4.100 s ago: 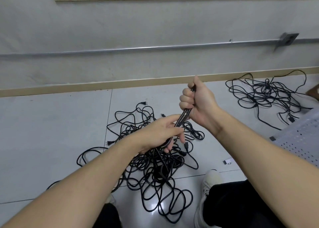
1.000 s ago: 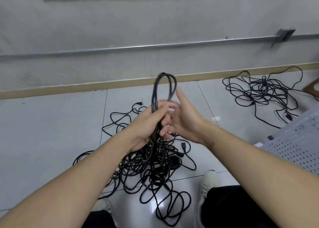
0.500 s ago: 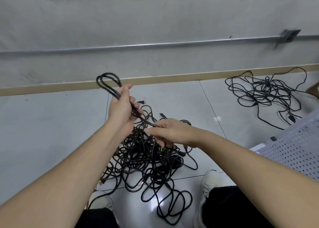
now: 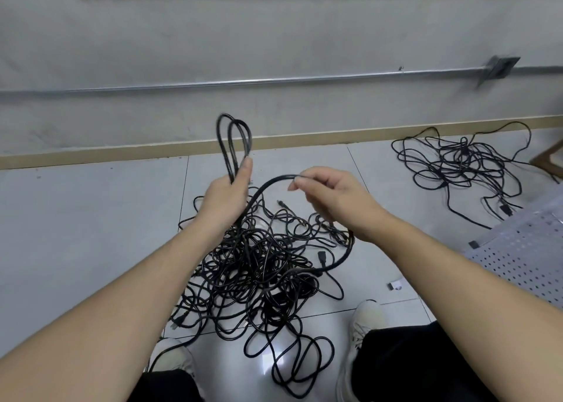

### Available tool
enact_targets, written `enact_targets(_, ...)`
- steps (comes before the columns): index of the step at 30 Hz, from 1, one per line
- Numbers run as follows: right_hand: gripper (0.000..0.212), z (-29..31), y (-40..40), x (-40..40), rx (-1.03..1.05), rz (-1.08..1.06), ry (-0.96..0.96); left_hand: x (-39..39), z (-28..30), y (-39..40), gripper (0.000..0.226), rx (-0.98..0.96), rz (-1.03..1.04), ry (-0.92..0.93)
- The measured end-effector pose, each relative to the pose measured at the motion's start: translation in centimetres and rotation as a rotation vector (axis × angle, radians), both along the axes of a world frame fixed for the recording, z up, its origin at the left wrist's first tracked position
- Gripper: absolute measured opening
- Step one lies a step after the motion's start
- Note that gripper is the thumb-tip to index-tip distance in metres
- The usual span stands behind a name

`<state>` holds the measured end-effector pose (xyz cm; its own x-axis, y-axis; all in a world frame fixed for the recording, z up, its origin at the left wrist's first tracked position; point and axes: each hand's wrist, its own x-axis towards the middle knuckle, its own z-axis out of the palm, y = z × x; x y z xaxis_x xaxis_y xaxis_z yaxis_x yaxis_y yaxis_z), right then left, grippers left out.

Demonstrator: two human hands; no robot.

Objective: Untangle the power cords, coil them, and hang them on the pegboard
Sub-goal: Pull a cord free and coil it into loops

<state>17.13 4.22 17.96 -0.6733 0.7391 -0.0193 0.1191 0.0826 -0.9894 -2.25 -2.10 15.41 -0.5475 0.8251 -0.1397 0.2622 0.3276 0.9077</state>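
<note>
Two cord loops (image 4: 233,139) above the left grip (image 4: 227,199) holding them, next strand (image 4: 271,182) pinched in right grip (image 4: 335,199).

Under me is a pale grey tiled floor (image 4: 91,234) with thin dark joints, ending at a tan skirting strip along the wall. Straight ahead, between my shoes, a big tangle of black power cords (image 4: 259,273) sprawls across the tiles, plugs poking out at its edges. A second, smaller tangle (image 4: 457,164) lies well apart to the right. The white pegboard (image 4: 524,249) lies at the right edge, a small metal bit (image 4: 395,286) near it
</note>
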Motion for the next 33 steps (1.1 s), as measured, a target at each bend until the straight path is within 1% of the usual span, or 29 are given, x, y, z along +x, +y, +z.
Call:
enact_targets(1, 0.020, 0.0, 0.3, 0.0, 0.002, -0.085, -0.013, 0.6, 0.3, -0.1, 0.066, -0.045, -0.076, -0.037)
enact_targets(3, 0.017, 0.0, 0.7, -0.2, 0.027, -0.236, -0.025, 1.5, 0.7, -0.6, 0.075, -0.087, -0.272, -0.227)
enact_targets(4, 0.024, -0.1, 0.9, -0.2, 0.048, -0.298, -0.022, 1.7, 0.6, -0.8, 0.078, -0.100, -0.368, -0.311)
enact_targets(5, 0.036, -0.2, 1.1, -0.1, 0.082, -0.349, -0.034, 1.9, 0.5, -1.0, 0.077, -0.114, -0.440, -0.343)
enact_targets(7, 0.058, -0.3, 1.3, 0.1, 0.163, -0.426, -0.134, 1.9, 0.2, -1.1, 0.064, -0.127, -0.519, -0.283)
enact_targets(8, 0.065, -0.3, 1.4, 0.2, 0.185, -0.444, -0.196, 1.8, 0.1, -1.1, 0.055, -0.123, -0.529, -0.252)
enact_targets(9, 0.068, -0.2, 1.6, 0.3, 0.180, -0.440, -0.237, 1.7, 0.2, -1.1, 0.051, -0.123, -0.521, -0.243)
enact_targets(10, 0.066, 0.0, 1.9, 0.4, 0.148, -0.419, -0.252, 1.3, 0.1, -1.1, 0.053, -0.121, -0.520, -0.237)
enact_targets(12, 0.050, 0.4, 2.5, 0.8, 0.043, -0.338, -0.218, 0.6, 0.1, -1.2, 0.062, -0.139, -0.517, -0.220)
enact_targets(14, 0.029, 0.5, 2.9, 1.3, -0.047, -0.268, -0.134, 0.0, 0.1, -1.4, 0.062, -0.196, -0.538, -0.148)
enact_targets(16, 0.017, 0.6, 3.0, 1.6, -0.136, -0.241, -0.018, -0.2, 0.3, -1.7, 0.062, -0.245, -0.592, -0.108)
enact_targets(18, 0.014, 0.8, 3.0, 1.6, -0.154, -0.277, 0.052, 0.5, 0.7, -1.9, 0.062, -0.252, -0.647, -0.112)
enact_targets(20, 0.019, 0.7, 2.9, 1.2, -0.168, -0.331, 0.104, 1.4, 1.2, -1.9, 0.064, -0.243, -0.675, -0.106)
enact_targets(22, 0.027, 0.3, 2.5, 0.6, -0.276, -0.338, 0.171, 2.0, 1.4, -1.8, 0.068, -0.227, -0.686, -0.017)
enact_targets(23, 0.027, 0.1, 2.3, 0.3, -0.348, -0.333, 0.209, 2.1, 1.4, -1.8, 0.065, -0.228, -0.687, 0.041)
enact_targets(25, 0.023, -0.1, 2.1, -0.2, -0.496, -0.324, 0.299, 2.3, 1.3, -1.9, 0.056, -0.230, -0.713, 0.065)
enact_targets(27, 0.016, 0.1, 1.8, -0.6, -0.572, -0.326, 0.358, 2.7, 1.2, -2.1, 0.058, -0.229, -0.735, 0.007)
enact_targets(29, 0.010, 0.4, 1.6, -1.0, -0.583, -0.355, 0.376, 3.1, 1.1, -2.3, 0.062, -0.210, -0.710, -0.131)
enact_targets(31, 0.010, 0.7, 1.5, -1.3, -0.591, -0.403, 0.362, 3.1, 0.8, -2.2, 0.060, -0.161, -0.665, -0.285)
enact_targets(33, 0.015, 0.9, 1.7, -1.2, -0.588, -0.447, 0.322, 2.6, 0.6, -2.1, 0.058, -0.132, -0.628, -0.358)
